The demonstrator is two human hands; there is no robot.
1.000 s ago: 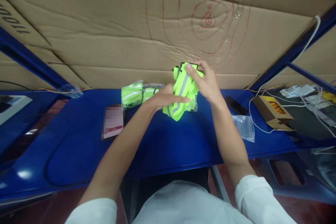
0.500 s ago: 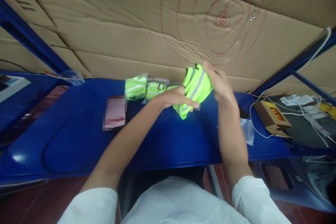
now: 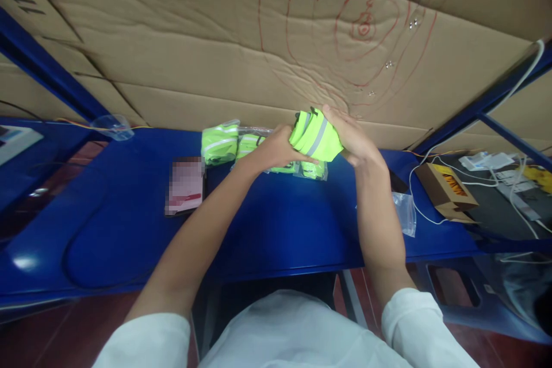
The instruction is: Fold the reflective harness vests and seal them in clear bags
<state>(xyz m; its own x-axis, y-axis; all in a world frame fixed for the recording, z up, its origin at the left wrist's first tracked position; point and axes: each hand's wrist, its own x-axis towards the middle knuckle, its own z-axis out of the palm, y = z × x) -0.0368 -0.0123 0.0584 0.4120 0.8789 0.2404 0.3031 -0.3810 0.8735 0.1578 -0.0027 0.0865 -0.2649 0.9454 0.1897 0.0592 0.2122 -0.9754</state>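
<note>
A folded neon-yellow reflective vest (image 3: 315, 137) with grey stripes is held above the blue table (image 3: 267, 224) between both hands. My left hand (image 3: 271, 149) grips its left and lower side, fingers closed under it. My right hand (image 3: 356, 141) presses on its right side, fingers curled round it. Right behind and below lie bagged neon vests (image 3: 221, 144) in clear plastic, and another bagged one (image 3: 313, 169) sits under the held bundle.
A phone (image 3: 185, 187) lies left of my left arm. An empty clear bag (image 3: 405, 213) and a dark phone lie to the right, then a small cardboard box (image 3: 446, 187) and white cables (image 3: 487, 172). A cardboard sheet (image 3: 215, 57) stands behind the table.
The vest has been folded up tighter: its hanging lower end is now tucked up into a compact bundle. Both hands have closed in on it and risen slightly.
</note>
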